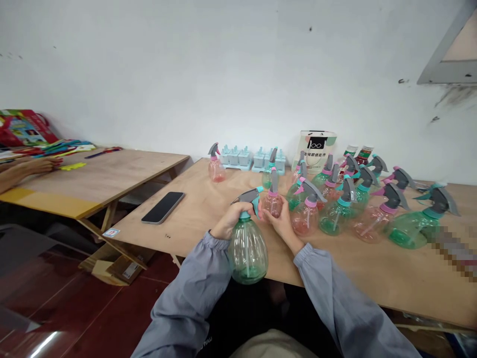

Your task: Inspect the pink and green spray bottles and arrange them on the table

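Note:
My left hand [231, 219] is wrapped round the neck of a green spray bottle [249, 253] with a grey and teal trigger head. This bottle hangs upright at the table's front edge, a little green showing in its bottom. My right hand [281, 221] grips a pink spray bottle [273, 203] by its body, just behind and to the right of the green one. Its head is grey and pink. Close to my right hand stand another pink bottle [304, 219] and a green bottle [331, 219].
Several more spray bottles fill the wooden table's [201, 214] right side. A black phone [163, 207] lies at the left. Pale blue moulds [236, 158] and a paper bag [316, 151] stand behind. Another person's hands [35, 169] are at the left table [122, 171].

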{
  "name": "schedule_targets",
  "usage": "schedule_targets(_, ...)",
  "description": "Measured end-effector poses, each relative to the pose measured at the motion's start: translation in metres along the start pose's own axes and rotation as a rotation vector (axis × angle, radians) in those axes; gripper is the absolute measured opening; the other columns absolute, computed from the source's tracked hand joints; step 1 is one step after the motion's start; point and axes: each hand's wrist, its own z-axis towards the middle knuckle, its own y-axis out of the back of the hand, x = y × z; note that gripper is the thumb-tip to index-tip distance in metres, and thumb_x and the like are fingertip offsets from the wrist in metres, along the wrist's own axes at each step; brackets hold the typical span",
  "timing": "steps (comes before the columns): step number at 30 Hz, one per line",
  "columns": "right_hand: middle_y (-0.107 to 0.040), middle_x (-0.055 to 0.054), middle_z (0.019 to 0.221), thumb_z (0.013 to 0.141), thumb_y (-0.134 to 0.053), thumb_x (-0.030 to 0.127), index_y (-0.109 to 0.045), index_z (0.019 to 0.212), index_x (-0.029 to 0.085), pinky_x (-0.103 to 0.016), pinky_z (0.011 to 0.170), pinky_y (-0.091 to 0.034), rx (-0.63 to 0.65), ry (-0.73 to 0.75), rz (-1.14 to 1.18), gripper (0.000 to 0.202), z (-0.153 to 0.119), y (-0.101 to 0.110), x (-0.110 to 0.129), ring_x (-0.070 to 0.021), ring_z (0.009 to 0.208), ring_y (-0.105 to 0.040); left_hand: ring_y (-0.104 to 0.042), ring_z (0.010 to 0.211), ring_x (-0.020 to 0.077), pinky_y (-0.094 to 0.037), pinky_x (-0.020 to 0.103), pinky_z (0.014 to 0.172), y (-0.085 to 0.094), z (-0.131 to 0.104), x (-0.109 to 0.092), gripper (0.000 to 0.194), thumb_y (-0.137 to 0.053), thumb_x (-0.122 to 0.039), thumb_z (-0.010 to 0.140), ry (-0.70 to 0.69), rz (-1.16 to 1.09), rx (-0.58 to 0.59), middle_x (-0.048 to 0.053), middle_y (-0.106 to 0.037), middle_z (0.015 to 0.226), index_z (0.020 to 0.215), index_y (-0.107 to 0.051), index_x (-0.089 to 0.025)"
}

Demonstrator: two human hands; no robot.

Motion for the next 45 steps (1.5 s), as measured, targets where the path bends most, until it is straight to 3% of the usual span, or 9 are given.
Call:
schedule_targets(6, -0.051, -0.018, 0.142, 0.076, -0.075, 0.049, -0.038, 0.138, 0.018, -0.051, 0.118, -0.036, 0.019, 0.028, 0.017, 0.079, -0.001, 0.000, 0.001, -0.0296, 0.136, -0.050, -0.071, 0.091, 0.0298, -0.057, 0.042, 0.084, -0.003, 0.004, -0.002, 0.021, -0.054, -0.020, 0.052, -0.040, -0.011, 0.007, 0.004, -0.071, 0.069, 0.068, -0.067, -0.021)
schedule_targets(14, -0.052, -0.018, 0.141, 0.074, -0.078, 0.052, -0.038, 0.138, 0.019, -0.053, 0.118, -0.036, 0.027, 0.028, 0.025, 0.082, -0.001, 0.000, -0.002, -0.0313, 0.134, -0.051, -0.070, 0.089, 0.0253, -0.056, 0.035, 0.081, 0.001, 0.001, 0.004, 0.013, -0.052, -0.020, 0.051, -0.060, -0.019, -0.131, 0.006, -0.070, 0.072, 0.060, -0.061, -0.019)
schedule_targets(20, -0.054, -0.017, 0.139, 0.076, -0.077, 0.049, -0.040, 0.137, 0.020, -0.053, 0.116, -0.039, 0.029, 0.032, 0.013, 0.078, -0.002, -0.001, -0.001, -0.0309, 0.132, -0.053, -0.069, 0.090, 0.0243, -0.055, 0.034, 0.085, 0.005, 0.005, 0.002, 0.015, -0.055, -0.020, 0.049, -0.058, -0.039, -0.106, 0.004, -0.069, 0.069, 0.063, -0.062, -0.021)
schedule_targets(24, -0.054, -0.017, 0.139, 0.075, -0.078, 0.049, -0.040, 0.137, 0.020, -0.053, 0.117, -0.038, 0.028, 0.040, 0.027, 0.079, -0.001, -0.001, 0.000, -0.0316, 0.133, -0.053, -0.069, 0.086, 0.0233, -0.054, 0.032, 0.081, 0.010, 0.009, 0.006, 0.012, -0.052, -0.021, 0.047, -0.036, -0.046, -0.196, 0.005, -0.068, 0.067, 0.056, -0.060, -0.019)
schedule_targets(30, -0.053, -0.018, 0.139, 0.075, -0.077, 0.049, -0.039, 0.137, 0.018, -0.053, 0.117, -0.038, 0.026, 0.020, 0.009, 0.079, -0.001, -0.001, 0.001, -0.0323, 0.133, -0.052, -0.068, 0.087, 0.0238, -0.053, 0.035, 0.085, 0.011, 0.009, 0.002, 0.015, -0.054, -0.022, 0.048, -0.079, -0.007, -0.138, 0.003, -0.068, 0.068, 0.062, -0.060, -0.020)
schedule_targets(35, -0.054, -0.017, 0.140, 0.075, -0.077, 0.048, -0.039, 0.138, 0.020, -0.052, 0.117, -0.038, 0.038, 0.026, 0.011, 0.079, -0.001, 0.000, 0.000, -0.0316, 0.133, -0.052, -0.068, 0.089, 0.0254, -0.054, 0.037, 0.085, 0.014, 0.008, 0.003, 0.013, -0.050, -0.024, 0.050, -0.123, 0.062, -0.219, 0.005, -0.069, 0.070, 0.059, -0.058, -0.020)
schedule_targets(38, -0.054, -0.017, 0.140, 0.075, -0.077, 0.048, -0.038, 0.138, 0.019, -0.053, 0.118, -0.037, 0.039, 0.015, 0.015, 0.080, -0.001, 0.000, 0.001, -0.0317, 0.134, -0.052, -0.068, 0.093, 0.0259, -0.054, 0.037, 0.088, 0.027, 0.009, 0.002, 0.015, -0.051, -0.025, 0.053, -0.168, 0.185, -0.215, 0.006, -0.071, 0.077, 0.063, -0.061, -0.020)
schedule_targets(40, -0.053, -0.018, 0.141, 0.074, -0.077, 0.049, -0.038, 0.138, 0.019, -0.053, 0.118, -0.037, 0.043, 0.000, 0.018, 0.081, -0.002, 0.000, 0.002, -0.0320, 0.134, -0.052, -0.068, 0.097, 0.0257, -0.053, 0.037, 0.092, 0.045, 0.009, -0.001, 0.021, -0.054, -0.026, 0.058, -0.224, 0.327, -0.255, 0.006, -0.072, 0.087, 0.073, -0.066, -0.020)
schedule_targets(45, -0.052, -0.017, 0.143, 0.073, -0.078, 0.051, -0.037, 0.139, 0.021, -0.053, 0.119, -0.036, 0.063, -0.029, 0.028, 0.083, -0.003, 0.000, 0.002, -0.0316, 0.136, -0.051, -0.067, 0.098, 0.0276, -0.054, 0.040, 0.087, 0.113, 0.013, -0.007, 0.033, -0.062, -0.033, 0.071, -0.334, 0.679, -0.569, 0.007, -0.072, 0.100, 0.099, -0.070, -0.018)
